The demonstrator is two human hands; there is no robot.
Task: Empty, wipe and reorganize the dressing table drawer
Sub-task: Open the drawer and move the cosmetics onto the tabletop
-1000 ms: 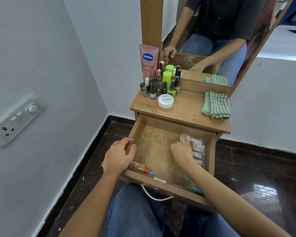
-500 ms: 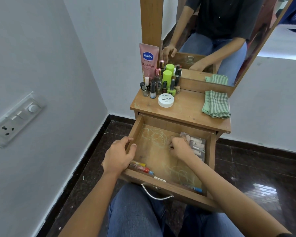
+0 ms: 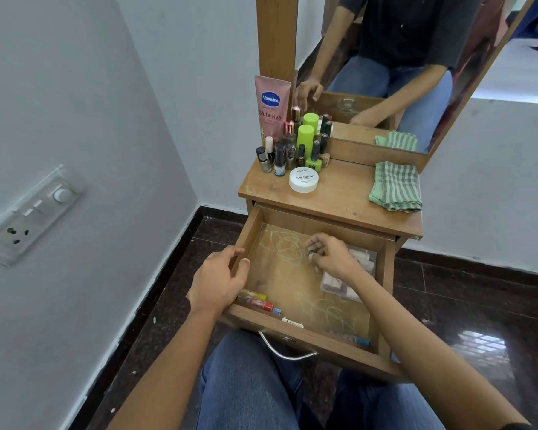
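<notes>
The wooden drawer (image 3: 292,335) is pulled out over my lap, its floor marked with pale scribbles. My left hand (image 3: 218,282) grips the drawer's left wall. My right hand (image 3: 333,257) hovers inside the drawer with its fingers pinched around a small dark item that I cannot make out. A clear packet of pale tubes (image 3: 354,274) lies under it at the right side. Small coloured tubes (image 3: 258,302) lie in the front left corner, a white clip (image 3: 292,322) and a blue-tipped stick (image 3: 354,339) along the front wall.
On the tabletop (image 3: 339,200) stand a pink Vaseline tube (image 3: 271,107), a cluster of nail polish bottles (image 3: 292,150), a white round tub (image 3: 303,179) and a folded green checked cloth (image 3: 396,186). A mirror (image 3: 401,57) rises behind. Wall with socket panel (image 3: 28,212) at left.
My right hand has drawn left off the packet of tubes and lifted, fingers now pinched on a small item. My left hand has stayed on the drawer's wall.
</notes>
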